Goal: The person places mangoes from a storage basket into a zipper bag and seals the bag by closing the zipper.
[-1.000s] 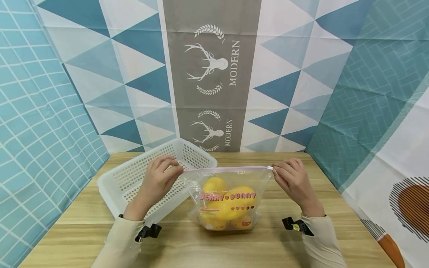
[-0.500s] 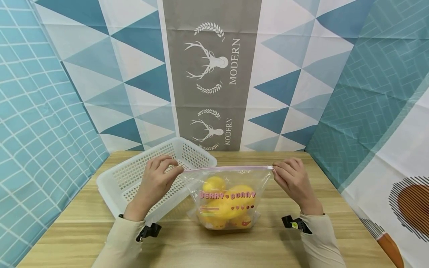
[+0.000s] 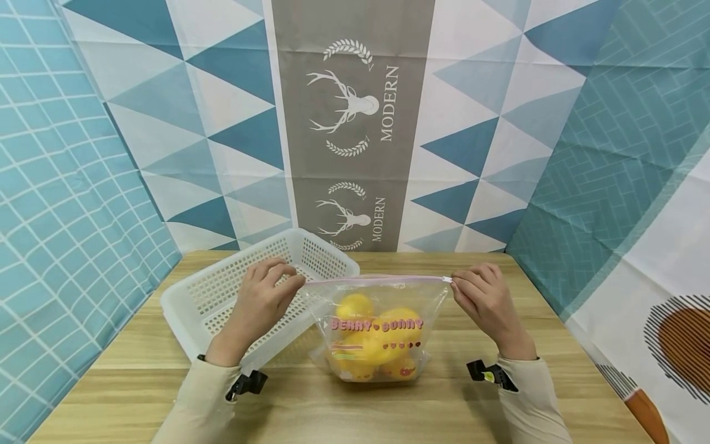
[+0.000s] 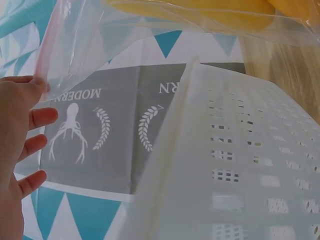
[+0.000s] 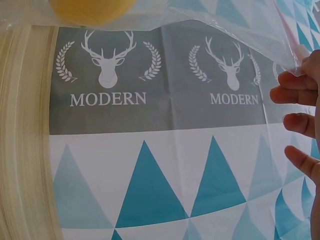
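Observation:
A clear zipper bag printed "BERRY BUNNY" stands upright on the wooden table, its pink zip strip stretched level between my hands. Several yellow-orange round fruits fill its lower part; their kind is blurred by the plastic. My left hand pinches the strip's left end between thumb and forefinger, as the left wrist view also shows. At the right end, my right hand pinches the bag's corner by the small white slider. The other fingers of both hands are spread off the bag.
A white perforated plastic basket lies at a slant behind and beneath my left forearm, left of the bag. The wooden table ends at a patterned cloth backdrop, with more cloth hanging on both sides.
Almost nothing differs. The zip strip's middle sits very slightly differently between my hands, and the slider stays at the right end.

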### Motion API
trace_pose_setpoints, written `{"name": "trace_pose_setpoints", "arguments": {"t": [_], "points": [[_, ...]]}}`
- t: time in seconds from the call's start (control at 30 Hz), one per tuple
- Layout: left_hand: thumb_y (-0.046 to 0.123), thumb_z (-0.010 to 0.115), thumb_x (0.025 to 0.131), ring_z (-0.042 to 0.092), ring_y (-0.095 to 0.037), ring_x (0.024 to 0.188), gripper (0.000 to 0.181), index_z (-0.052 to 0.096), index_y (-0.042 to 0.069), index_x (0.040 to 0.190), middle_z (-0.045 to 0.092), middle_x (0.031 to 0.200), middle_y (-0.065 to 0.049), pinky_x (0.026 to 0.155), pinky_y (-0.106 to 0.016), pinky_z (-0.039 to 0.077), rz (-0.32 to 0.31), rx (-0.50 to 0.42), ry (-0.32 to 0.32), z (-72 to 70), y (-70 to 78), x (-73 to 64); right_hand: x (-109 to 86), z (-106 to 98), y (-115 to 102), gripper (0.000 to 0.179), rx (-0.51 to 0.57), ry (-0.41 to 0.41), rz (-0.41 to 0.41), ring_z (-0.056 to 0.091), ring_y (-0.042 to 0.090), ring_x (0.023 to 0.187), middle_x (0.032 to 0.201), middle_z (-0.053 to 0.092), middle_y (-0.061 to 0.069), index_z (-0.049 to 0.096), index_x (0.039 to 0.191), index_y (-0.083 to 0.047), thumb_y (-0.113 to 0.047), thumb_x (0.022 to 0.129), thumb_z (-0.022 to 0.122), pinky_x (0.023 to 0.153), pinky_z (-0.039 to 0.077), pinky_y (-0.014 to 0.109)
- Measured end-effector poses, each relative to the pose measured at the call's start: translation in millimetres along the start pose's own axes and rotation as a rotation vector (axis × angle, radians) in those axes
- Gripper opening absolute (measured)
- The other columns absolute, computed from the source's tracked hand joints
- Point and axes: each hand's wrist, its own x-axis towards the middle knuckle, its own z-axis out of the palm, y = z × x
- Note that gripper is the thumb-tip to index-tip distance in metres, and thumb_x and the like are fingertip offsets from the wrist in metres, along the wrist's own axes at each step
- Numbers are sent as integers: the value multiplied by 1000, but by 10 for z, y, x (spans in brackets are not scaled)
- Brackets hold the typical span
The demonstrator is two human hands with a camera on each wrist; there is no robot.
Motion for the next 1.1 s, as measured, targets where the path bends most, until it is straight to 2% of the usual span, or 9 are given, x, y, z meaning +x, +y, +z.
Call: {"name": "trace_pose_setpoints", "arguments": {"t": [0.23,0.63,1.1], "points": [[29,40,108,60,-37,101,38,68,7,98,67,95,-9,82,-55,45,0,5,-10,32,35,84,1,-5,-7,35,10,-2,3,60,33,75,85,71,15,73,84,1,-20,104,52,76,41,49],[49,37,105,57,-36,103,54,66,3,112,64,101,-12,86,-54,42,13,-5,-53,86,175,253,8,-6,-13,35,14,-11,8,60,32,75,85,71,13,73,84,0,-20,104,52,77,41,47],[54,28,103,55,-34,108,64,58,3,129,61,115,-13,85,-49,43,102,-2,-105,300,456,603,14,-5,-10,34,39,-15,24,61,33,77,86,72,14,74,85,0,-21,104,53,77,41,49]]}}
